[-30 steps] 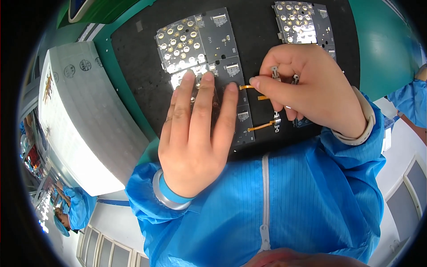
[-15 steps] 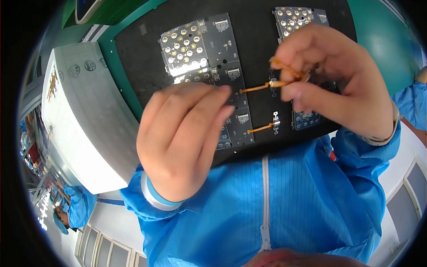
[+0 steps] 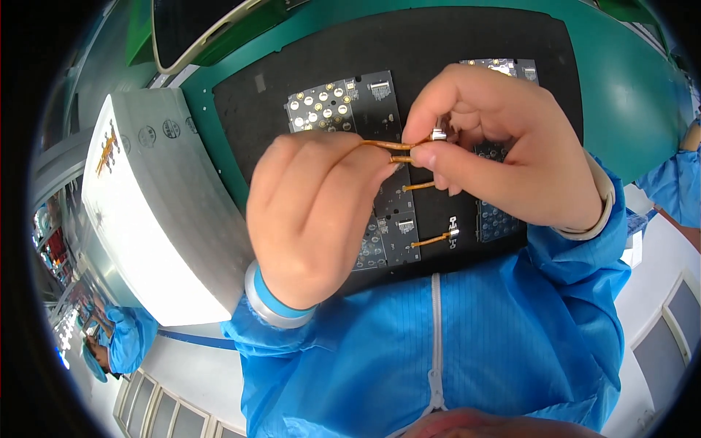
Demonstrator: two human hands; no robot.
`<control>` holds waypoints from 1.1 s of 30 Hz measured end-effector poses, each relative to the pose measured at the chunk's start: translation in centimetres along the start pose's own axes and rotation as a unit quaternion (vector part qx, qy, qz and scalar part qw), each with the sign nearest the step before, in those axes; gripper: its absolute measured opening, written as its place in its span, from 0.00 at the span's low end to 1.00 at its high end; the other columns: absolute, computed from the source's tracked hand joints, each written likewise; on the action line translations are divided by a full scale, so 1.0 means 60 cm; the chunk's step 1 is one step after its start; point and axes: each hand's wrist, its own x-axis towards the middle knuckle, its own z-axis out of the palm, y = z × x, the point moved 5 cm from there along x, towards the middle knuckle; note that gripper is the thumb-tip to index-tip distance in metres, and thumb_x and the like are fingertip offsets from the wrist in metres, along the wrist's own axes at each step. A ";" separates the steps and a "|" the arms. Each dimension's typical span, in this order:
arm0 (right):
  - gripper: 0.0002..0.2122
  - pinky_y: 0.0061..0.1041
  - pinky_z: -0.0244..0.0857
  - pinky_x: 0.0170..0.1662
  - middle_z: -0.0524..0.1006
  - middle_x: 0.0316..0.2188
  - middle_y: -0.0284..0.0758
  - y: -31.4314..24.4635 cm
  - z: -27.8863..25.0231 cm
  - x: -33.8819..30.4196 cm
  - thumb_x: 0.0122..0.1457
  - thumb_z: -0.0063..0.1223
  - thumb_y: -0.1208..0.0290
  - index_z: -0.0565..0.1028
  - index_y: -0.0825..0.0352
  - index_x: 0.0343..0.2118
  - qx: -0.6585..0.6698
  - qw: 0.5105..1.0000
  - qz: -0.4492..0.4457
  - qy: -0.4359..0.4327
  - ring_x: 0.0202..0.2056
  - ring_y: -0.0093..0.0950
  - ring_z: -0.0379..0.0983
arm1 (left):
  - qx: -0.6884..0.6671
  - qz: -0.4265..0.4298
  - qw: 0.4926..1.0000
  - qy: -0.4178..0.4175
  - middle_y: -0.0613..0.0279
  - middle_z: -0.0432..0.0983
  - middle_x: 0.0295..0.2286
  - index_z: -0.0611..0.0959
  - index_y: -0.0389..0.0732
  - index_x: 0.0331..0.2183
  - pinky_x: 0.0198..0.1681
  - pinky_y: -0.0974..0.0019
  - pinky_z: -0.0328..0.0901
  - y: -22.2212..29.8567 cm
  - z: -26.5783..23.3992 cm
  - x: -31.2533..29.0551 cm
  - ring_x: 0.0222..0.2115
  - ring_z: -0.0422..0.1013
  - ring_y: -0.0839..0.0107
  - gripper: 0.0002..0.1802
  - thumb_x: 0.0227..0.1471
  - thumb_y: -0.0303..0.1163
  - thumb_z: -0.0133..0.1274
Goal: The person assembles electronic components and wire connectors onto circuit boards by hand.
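Over the black mat, my two hands meet at thin orange flex cables [image 3: 385,144]. My right hand [image 3: 511,146] pinches them between thumb and forefinger; a small silver connector [image 3: 439,135] shows at its fingertips. My left hand [image 3: 310,208], back upward, has its fingers closed on the cables' other ends; its fingertips are partly hidden. Beneath lies a dark circuit board panel [image 3: 376,113] with round metal pads, partly covered by my left hand. Another flex cable [image 3: 431,241] with a silver connector [image 3: 453,233] runs off the panel's right edge, and one more [image 3: 418,186] passes under my right hand.
A second board panel [image 3: 502,223] lies under my right hand. To the left stands a white box [image 3: 157,241] with more orange flex cables [image 3: 107,150] on it. A framed dark device [image 3: 193,33] is at the far left. People in blue sit at both sides.
My hands have come together; my left hand has moved right and taken hold of the flex cables in my right hand. The whole view has shifted, so the boards appear lower.
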 end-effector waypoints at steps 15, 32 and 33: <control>0.04 0.09 0.59 0.24 0.73 0.23 0.28 0.044 -0.012 0.023 0.56 0.54 0.80 0.71 0.69 0.32 -0.097 0.987 0.024 0.123 0.21 0.11 0.68 | 0.117 -0.084 0.987 -0.068 0.49 0.75 0.37 0.80 0.30 0.33 0.42 0.62 0.72 -0.003 0.024 -0.011 0.43 0.73 0.52 0.14 0.37 0.17 0.59; 0.04 0.09 0.58 0.22 0.73 0.23 0.28 0.051 -0.014 0.023 0.56 0.55 0.80 0.71 0.69 0.32 -0.130 0.984 0.022 0.118 0.20 0.12 0.68 | 0.192 -0.061 0.973 -0.109 0.52 0.72 0.41 0.81 0.40 0.42 0.39 0.66 0.71 -0.004 0.045 -0.019 0.44 0.71 0.55 0.21 0.40 0.24 0.52; 0.04 0.09 0.59 0.22 0.73 0.23 0.28 0.051 -0.015 0.023 0.56 0.55 0.80 0.71 0.69 0.32 -0.128 0.984 0.016 0.119 0.21 0.12 0.68 | 0.192 -0.061 0.973 -0.109 0.52 0.72 0.41 0.81 0.40 0.42 0.39 0.66 0.71 -0.004 0.046 -0.019 0.44 0.71 0.55 0.21 0.40 0.24 0.52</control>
